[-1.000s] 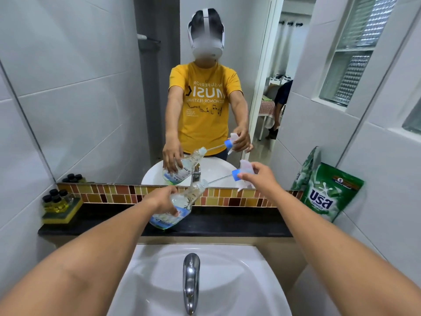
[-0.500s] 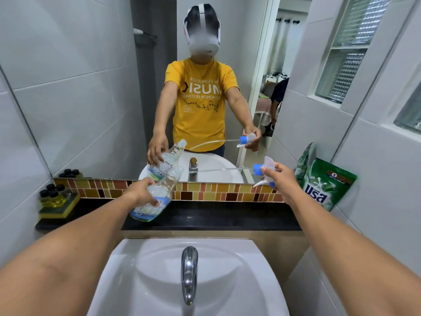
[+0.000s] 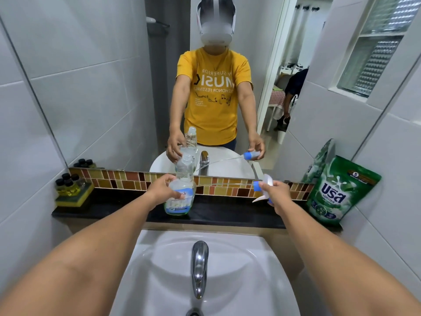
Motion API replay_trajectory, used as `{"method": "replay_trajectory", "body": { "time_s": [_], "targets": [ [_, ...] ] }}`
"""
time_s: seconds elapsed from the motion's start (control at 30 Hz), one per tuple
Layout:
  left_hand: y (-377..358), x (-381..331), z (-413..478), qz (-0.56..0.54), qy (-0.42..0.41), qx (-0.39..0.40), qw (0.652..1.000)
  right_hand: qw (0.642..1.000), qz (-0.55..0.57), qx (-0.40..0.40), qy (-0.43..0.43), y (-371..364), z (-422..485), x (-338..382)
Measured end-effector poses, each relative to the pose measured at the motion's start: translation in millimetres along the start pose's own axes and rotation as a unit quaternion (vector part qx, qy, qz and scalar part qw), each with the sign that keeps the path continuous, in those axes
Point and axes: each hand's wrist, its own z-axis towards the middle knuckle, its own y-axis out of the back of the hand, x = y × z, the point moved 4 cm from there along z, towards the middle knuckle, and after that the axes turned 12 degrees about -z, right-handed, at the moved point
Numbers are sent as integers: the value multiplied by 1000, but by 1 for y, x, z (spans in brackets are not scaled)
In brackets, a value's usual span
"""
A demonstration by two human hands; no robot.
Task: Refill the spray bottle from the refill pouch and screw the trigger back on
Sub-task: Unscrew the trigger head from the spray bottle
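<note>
The clear spray bottle (image 3: 182, 190), with a blue-and-white label and an open neck, stands upright on the black ledge (image 3: 227, 216). My left hand (image 3: 162, 190) grips its side. My right hand (image 3: 276, 193) holds the white trigger head with its blue collar (image 3: 262, 185) out to the right, clear of the bottle; its thin dip tube runs leftward toward the bottle. The green refill pouch (image 3: 337, 192) leans against the right wall on the ledge, beyond my right hand.
A white basin (image 3: 250, 270) with a chrome tap (image 3: 199, 265) lies below the ledge. Small dark-capped bottles on a yellow sponge (image 3: 70, 190) sit at the ledge's left end. A mirror behind the ledge reflects me. Tiled walls close in on both sides.
The trigger and its dip tube came fully out of the bottle and moved right. My left hand brought the bottle from tilted to upright on the ledge.
</note>
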Motion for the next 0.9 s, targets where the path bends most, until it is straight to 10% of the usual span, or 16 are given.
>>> {"method": "replay_trajectory", "body": {
  "time_s": [0.9],
  "targets": [
    [-24,20,29,-40,-46,69,996,990,-125,35,-60,-119,37,-47]
  ]
}}
